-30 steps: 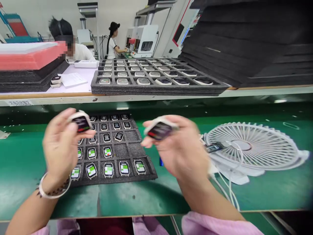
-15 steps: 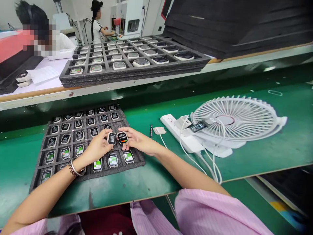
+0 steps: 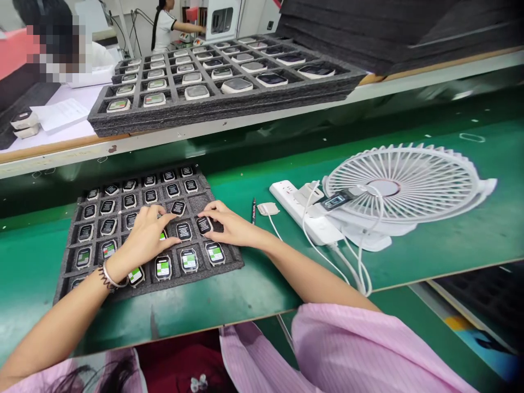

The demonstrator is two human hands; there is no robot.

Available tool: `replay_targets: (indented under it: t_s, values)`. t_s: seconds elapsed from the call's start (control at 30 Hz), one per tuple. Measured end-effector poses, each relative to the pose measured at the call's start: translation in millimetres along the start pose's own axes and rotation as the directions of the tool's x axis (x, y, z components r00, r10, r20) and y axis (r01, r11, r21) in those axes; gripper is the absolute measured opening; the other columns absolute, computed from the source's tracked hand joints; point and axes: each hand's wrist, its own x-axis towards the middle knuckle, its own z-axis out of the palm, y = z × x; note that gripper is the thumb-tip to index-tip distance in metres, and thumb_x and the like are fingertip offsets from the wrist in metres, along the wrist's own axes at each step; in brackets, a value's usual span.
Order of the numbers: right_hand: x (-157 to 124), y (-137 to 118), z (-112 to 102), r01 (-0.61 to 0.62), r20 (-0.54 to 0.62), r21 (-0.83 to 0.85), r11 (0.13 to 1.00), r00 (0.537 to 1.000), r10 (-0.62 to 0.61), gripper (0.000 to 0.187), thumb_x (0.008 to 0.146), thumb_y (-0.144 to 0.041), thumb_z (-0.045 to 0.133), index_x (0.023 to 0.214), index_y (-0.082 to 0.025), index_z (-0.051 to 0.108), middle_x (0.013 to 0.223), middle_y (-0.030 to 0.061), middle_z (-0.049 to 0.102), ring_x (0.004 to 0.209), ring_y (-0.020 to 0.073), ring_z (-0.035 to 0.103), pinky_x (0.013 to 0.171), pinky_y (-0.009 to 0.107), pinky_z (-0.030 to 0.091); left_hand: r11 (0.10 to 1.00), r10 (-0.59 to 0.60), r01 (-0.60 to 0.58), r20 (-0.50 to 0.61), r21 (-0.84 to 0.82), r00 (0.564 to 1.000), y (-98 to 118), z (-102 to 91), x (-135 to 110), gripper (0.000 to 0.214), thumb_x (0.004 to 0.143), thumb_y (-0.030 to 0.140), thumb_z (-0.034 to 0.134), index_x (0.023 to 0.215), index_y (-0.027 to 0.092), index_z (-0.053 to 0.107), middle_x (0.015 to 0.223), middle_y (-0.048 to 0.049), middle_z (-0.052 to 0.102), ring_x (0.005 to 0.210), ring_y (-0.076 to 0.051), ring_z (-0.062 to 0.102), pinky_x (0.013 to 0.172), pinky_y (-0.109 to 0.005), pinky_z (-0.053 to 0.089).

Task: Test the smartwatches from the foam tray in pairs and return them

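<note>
A dark foam tray point(image 3: 229, 266) on the green bench holds rows of small smartwatch bodies, some with black screens, the near rows with green and white screens. My right hand point(image 3: 231, 226) pinches a black-screened watch point(image 3: 203, 224) between thumb and forefinger as it sits in a pocket at the tray's right side. My left hand point(image 3: 143, 237) lies across the tray's middle with its fingers stretched out flat and partly covers a green-screened watch point(image 3: 163, 236). Another black-screened watch point(image 3: 184, 231) rests free in the pocket between my hands.
A white fan point(image 3: 403, 183) lies flat to the right, with a white power strip point(image 3: 286, 194), cables and a pen point(image 3: 254, 210) beside it. A raised shelf behind carries a second foam tray of watches point(image 3: 221, 106). Two other people work at the back.
A second ago both hands held watches up near the camera. They have come down to the tray, the two watches now sit in pockets, and my left hand has slid left.
</note>
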Motion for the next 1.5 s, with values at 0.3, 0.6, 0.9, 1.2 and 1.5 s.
replay_targets:
  t_s: [0.3,0.6,0.9,1.2,1.5]
  values:
    - [11,-34,3,0.021,0.054,-0.335,0.942,0.999,-0.003,0.046,0.092,-0.024,0.073,0.135,-0.018,0.057,0.128,0.0172,0.050,0.122,0.0368,0.052,0.100,0.055,0.046,0.976,-0.219,0.209,0.226,0.067,0.949,-63,-23.8,-60,0.043,0.083,0.040,0.071,0.117,0.016,0.068,0.110,-0.0124,0.060,0.105,-0.033,0.050,0.098,-0.048,0.044]
    - [91,-98,50,0.318,0.424,-0.619,0.718,0.905,-0.035,0.033,0.089,-0.031,0.080,0.111,-0.008,0.070,0.115,0.0187,0.060,0.105,0.0352,0.056,0.089,0.046,0.043,0.971,-0.217,0.193,0.187,0.138,0.958,-46,-16.2,-55,0.029,0.075,0.031,0.074,0.098,0.012,0.072,0.101,-0.0175,0.062,0.102,-0.037,0.054,0.092,-0.050,0.045]
    - [104,-103,48,0.099,0.297,-0.186,0.977,0.954,-0.040,0.033,0.077,-0.011,0.077,0.102,-0.017,0.056,0.106,0.0112,0.062,0.096,0.0298,0.062,0.082,0.042,0.050,0.854,-0.234,0.151,-0.108,-0.497,0.966,-51,-21.2,-60,0.030,0.074,0.020,0.067,0.100,0.019,0.053,0.098,-0.0060,0.062,0.087,-0.022,0.063,0.078,-0.036,0.052]
    - [107,-136,32,-0.036,0.012,0.872,0.489,0.999,0.052,0.054,0.073,-0.018,0.082,0.113,-0.023,0.046,0.092,-0.0017,0.060,0.063,0.0103,0.058,0.054,0.021,0.048,0.121,-0.373,-0.097,-0.136,-0.988,0.918,-26,-78.2,-42,0.060,0.074,0.022,0.079,0.126,0.019,0.050,0.104,-0.0050,0.066,0.067,-0.010,0.063,0.060,-0.023,0.053]
    - [110,-123,31,-0.012,-0.056,0.832,0.554,0.993,0.104,0.052,0.073,-0.018,0.078,0.117,-0.023,0.052,0.089,-0.0014,0.061,0.066,0.0124,0.059,0.060,0.024,0.049,0.135,-0.443,-0.068,-0.122,-0.988,0.888,-30,-59.4,-29,0.062,0.073,0.021,0.076,0.130,0.018,0.053,0.107,-0.0054,0.065,0.066,-0.009,0.064,0.059,-0.021,0.054]
